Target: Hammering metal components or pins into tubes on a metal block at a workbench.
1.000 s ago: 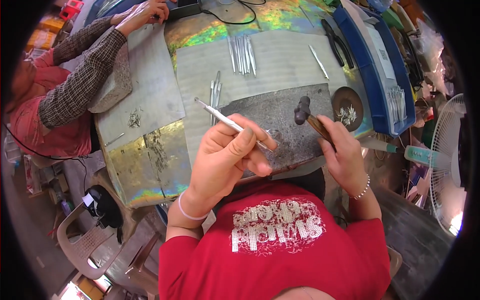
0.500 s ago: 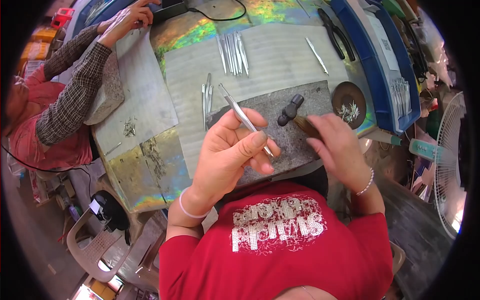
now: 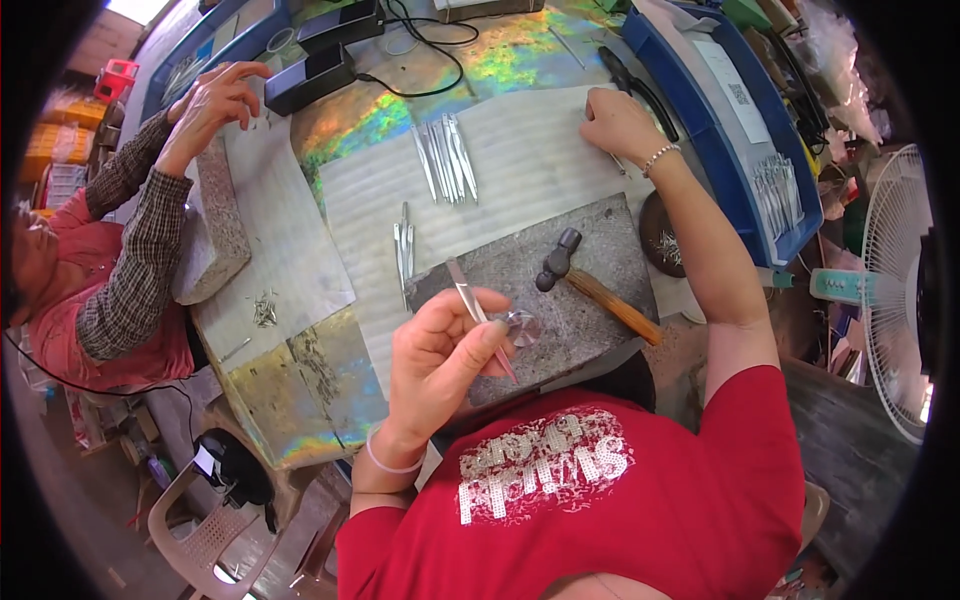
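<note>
My left hand (image 3: 435,360) is closed on slim silver tweezers (image 3: 468,290), held at a slant over the grey stone block (image 3: 590,350). Beside its fingertips a shiny round disc (image 3: 523,328) shows on the block. Stretched out to the far right, my right hand (image 3: 622,128) has its fingers curled over another slim metal piece, which looks like tweezers (image 3: 620,168); only its near end shows below the hand. A hammer (image 3: 598,285) with a wooden handle lies on the block.
Bunches of tweezers (image 3: 445,160) lie on the pale sheet (image 3: 350,205). Pliers (image 3: 640,90), a blue tray (image 3: 700,130), a round dish (image 3: 655,225) of small metal bits and a fan (image 3: 890,290) stand right. At left, a co-worker's hands (image 3: 215,105) work above another stone block (image 3: 212,235).
My right hand has left the hammer's handle and reached forward to the metal piece on the sheet. The tweezers in my left hand have moved lower and turned.
</note>
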`<action>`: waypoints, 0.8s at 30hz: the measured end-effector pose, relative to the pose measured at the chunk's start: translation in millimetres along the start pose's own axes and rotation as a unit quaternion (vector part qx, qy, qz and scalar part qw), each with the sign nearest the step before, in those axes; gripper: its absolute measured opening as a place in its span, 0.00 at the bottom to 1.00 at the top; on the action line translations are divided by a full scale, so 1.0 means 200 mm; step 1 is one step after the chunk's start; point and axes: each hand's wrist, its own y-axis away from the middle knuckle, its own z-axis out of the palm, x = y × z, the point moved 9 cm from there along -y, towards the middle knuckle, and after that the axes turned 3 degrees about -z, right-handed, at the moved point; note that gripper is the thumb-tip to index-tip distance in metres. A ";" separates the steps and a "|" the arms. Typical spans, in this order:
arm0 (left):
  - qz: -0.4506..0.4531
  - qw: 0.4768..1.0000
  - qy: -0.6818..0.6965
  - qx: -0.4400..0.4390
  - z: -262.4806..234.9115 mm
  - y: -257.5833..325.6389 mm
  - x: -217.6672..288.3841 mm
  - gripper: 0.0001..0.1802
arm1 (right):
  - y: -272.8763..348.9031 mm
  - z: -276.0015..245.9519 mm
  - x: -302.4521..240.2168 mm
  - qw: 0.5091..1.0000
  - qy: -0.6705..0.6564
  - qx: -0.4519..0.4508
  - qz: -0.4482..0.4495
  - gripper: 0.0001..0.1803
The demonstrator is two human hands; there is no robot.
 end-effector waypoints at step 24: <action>0.035 0.993 0.084 -0.080 0.18 0.03 -0.08 0.15 | 0.98 -0.23 -0.74 0.728 -0.676 -0.108 -0.008 0.06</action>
